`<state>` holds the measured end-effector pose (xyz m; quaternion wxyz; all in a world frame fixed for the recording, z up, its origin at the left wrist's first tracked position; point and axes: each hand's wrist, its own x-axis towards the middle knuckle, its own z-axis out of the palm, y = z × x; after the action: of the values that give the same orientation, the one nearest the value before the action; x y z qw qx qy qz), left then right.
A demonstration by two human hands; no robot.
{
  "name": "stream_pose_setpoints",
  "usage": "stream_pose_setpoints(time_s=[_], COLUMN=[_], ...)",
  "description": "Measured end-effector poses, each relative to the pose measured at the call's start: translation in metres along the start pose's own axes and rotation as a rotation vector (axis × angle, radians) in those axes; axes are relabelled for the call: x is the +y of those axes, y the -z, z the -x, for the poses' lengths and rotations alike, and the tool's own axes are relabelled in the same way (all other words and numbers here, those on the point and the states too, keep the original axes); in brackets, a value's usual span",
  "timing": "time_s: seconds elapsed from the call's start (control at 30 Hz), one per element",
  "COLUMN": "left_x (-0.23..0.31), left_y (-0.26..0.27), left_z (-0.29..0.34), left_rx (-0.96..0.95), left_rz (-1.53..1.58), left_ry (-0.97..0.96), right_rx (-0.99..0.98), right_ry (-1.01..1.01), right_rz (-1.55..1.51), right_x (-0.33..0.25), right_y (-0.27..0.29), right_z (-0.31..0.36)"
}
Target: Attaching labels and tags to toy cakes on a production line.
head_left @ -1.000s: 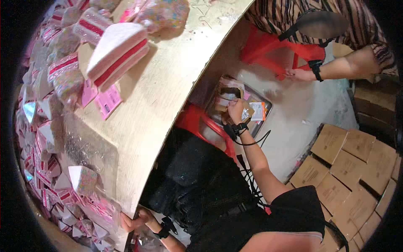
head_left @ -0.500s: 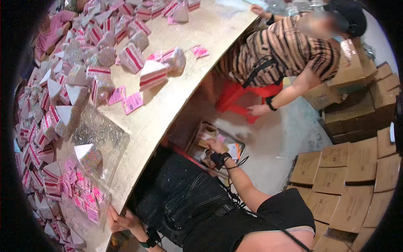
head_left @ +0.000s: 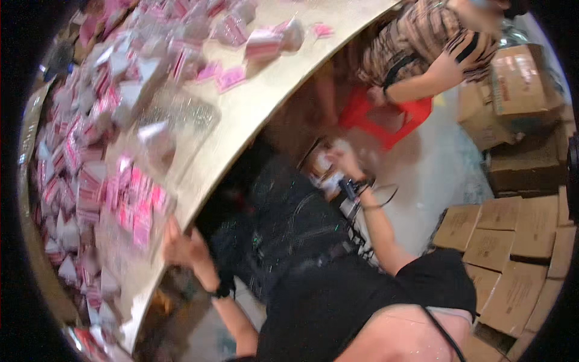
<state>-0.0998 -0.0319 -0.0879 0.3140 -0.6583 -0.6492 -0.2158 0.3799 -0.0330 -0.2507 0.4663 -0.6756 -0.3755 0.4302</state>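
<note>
My left hand (head_left: 184,246) rests at the table's (head_left: 232,130) near edge, its fingers stretched out and holding nothing. Just beyond it lies a heap of small pink cards (head_left: 140,205) on clear plastic. Farther along, a wrapped toy cake wedge (head_left: 158,142), white and speckled, sits by a clear sheet with silvery bits (head_left: 193,111). Low on my right, my right hand (head_left: 345,161) reaches over a dark-rimmed box holding brown and white items (head_left: 325,174). Motion blur smears its fingers, so any hold cannot be made out.
Wrapped pink-and-white cake wedges (head_left: 84,181) pile up along the table's left and far side. A co-worker in a striped shirt (head_left: 416,48) is at the far right by a red stool (head_left: 386,120). Cardboard boxes (head_left: 512,241) cover the right side.
The view has swung, shifting the scene right and mostly upward. My left hand's fingers have straightened at the table edge. My right hand stays over the box. The co-worker's lowered hand has drawn in.
</note>
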Motion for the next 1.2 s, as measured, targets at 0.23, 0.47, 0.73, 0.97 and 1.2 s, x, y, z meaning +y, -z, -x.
stream_pose_setpoints(time_s=[0.23, 0.47, 0.73, 0.97, 1.2], left_x=[0.017, 0.013, 0.012, 0.015, 0.013], left_y=[0.024, 0.027, 0.030, 0.033, 0.028], left_z=[-0.024, -0.028, -0.027, -0.026, -0.027], left_rx=[0.034, 0.024, -0.003, 0.007, -0.006], left_rz=[0.056, 0.050, 0.063, 0.077, -0.081], left_ry=[0.021, 0.021, 0.017, 0.023, 0.011], right_rx=[0.204, 0.208, 0.287, 0.226, 0.219], right_ry=[0.314, 0.135, 0.117, 0.123, 0.173], right_rz=[0.129, -0.223, -0.233, -0.142, -0.153], right_x=[-0.073, -0.091, -0.060, -0.065, -0.095], right_y=[0.031, 0.057, 0.082, 0.072, 0.058], right_z=[-0.001, 0.037, 0.042, 0.036, 0.034])
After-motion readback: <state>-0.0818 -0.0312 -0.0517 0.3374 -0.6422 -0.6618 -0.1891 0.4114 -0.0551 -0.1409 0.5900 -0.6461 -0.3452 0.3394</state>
